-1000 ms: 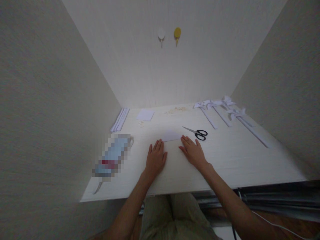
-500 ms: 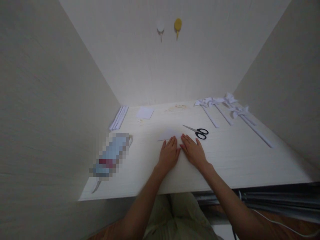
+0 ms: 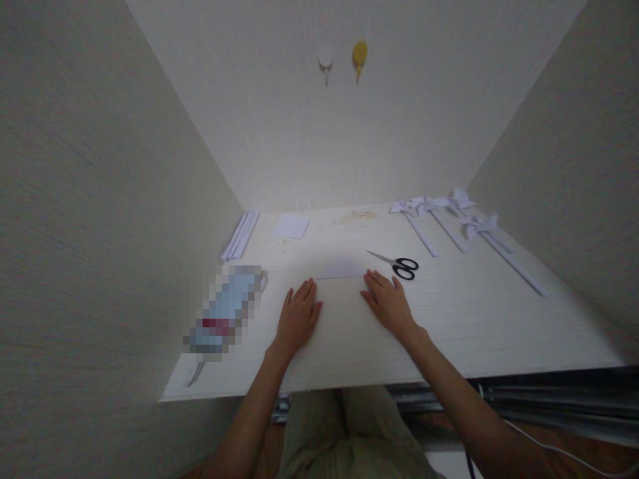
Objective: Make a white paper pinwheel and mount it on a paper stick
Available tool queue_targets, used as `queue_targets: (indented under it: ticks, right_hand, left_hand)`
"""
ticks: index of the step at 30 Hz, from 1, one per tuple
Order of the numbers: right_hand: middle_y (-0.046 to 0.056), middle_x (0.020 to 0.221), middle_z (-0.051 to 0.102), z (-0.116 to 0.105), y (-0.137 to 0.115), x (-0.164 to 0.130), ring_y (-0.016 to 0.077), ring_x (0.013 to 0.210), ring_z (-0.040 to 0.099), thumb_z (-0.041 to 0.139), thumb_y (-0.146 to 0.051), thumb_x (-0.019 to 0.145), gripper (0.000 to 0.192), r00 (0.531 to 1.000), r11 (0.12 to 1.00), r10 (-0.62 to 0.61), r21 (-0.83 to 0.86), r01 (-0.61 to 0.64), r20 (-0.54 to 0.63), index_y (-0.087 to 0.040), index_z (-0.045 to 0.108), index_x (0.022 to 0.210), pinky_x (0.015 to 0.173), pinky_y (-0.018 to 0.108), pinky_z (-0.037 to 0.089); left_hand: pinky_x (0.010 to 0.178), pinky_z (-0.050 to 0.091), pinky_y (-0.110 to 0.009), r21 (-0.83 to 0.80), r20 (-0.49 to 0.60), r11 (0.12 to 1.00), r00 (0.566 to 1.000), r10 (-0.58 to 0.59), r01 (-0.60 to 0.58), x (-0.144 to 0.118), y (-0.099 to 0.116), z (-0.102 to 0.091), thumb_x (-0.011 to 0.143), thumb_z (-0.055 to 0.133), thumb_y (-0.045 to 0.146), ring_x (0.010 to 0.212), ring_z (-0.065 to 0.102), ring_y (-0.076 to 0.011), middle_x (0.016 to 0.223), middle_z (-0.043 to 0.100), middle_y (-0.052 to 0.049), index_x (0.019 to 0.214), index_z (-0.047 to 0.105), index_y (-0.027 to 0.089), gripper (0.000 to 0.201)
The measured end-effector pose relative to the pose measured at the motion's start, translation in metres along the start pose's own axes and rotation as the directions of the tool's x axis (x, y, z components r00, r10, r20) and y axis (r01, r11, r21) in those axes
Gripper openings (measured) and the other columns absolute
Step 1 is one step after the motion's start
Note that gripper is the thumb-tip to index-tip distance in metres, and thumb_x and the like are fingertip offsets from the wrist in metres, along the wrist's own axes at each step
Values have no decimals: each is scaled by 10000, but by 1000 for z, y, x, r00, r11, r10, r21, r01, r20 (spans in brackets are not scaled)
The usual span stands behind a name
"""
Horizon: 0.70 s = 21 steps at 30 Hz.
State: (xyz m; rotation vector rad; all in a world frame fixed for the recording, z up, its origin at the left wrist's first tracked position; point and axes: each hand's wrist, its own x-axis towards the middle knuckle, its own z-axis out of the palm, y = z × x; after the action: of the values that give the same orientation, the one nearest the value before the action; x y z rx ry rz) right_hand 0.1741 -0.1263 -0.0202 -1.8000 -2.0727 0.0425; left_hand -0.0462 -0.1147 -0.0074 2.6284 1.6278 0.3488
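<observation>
The folded paper [image 3: 341, 269] is flanked by both flat, spread hands: left hand [image 3: 298, 315] at its near-left corner, right hand [image 3: 388, 304] touching its near-right; its long axis runs across the bench [image 3: 499, 319].

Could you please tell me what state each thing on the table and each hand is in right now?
Left hand: open, flat on the table.
Right hand: open, flat, fingertips at the paper's edge.
Paper: folded, lying flat.
Scissors: closed, untouched.
Pinwheels: finished, lying down.
Strips: stacked by the left wall.
</observation>
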Motion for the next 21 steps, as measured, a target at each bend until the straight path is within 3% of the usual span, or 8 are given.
queue_targets:
  ticks: [6, 12, 15, 18, 21]
  right_hand:
    - [127, 1141, 567, 5, 5, -1, 231, 1096, 481, 437, -314, 826, 330, 997, 998, -14, 64, 20, -82, -125, 547, 1073, 910, 399, 363]
    - [90, 1030, 619, -1, 1, -2, 202, 963, 560, 456, -299, 821, 246, 996, 993, 16, 121, -6, -83, -156, 599, 959, 819, 318, 433]
    - [65, 916, 636, -5, -2, -3, 187, 861, 575, 463, -294, 817, 212, 997, 993, -20, 119, 28, -71, -164, 608, 902, 748, 285, 446]
    - [55, 859, 626, -6, -2, -3, 179, 813, 566, 442, -304, 827, 213, 997, 992, -39, 117, 47, -71, -177, 607, 873, 714, 279, 440]
    - [55, 851, 619, -6, -2, -3, 175, 808, 559, 427, -305, 833, 218, 997, 989, -38, 138, 48, -72, -184, 604, 869, 713, 281, 434]
  left_hand:
    - [985, 311, -360, -241, -115, 970, 992, -61, 32, 13, -3, 5, 797, 400, 222, 1170, 390, -184, 1257, 450, -145, 1214, 389, 70, 443]
    - [948, 338, -430, -421, -89, 901, 984, -157, 106, 34, 10, 0, 697, 507, 152, 1095, 456, -224, 1147, 540, -127, 1094, 505, 119, 398]
    - [870, 411, -414, -641, 49, 722, 953, -298, 259, 43, 15, -5, 656, 551, 140, 980, 541, -228, 1107, 562, -151, 1061, 527, 99, 408]
    - [689, 496, -341, -742, 164, 590, 939, -302, 319, 49, 14, -10, 656, 577, 203, 771, 609, -187, 1045, 597, -154, 1020, 549, 98, 380]
    - [606, 495, -295, -837, 269, 396, 915, -301, 377, 51, 11, -14, 627, 606, 222, 669, 604, -149, 1032, 600, -147, 1021, 541, 109, 415]
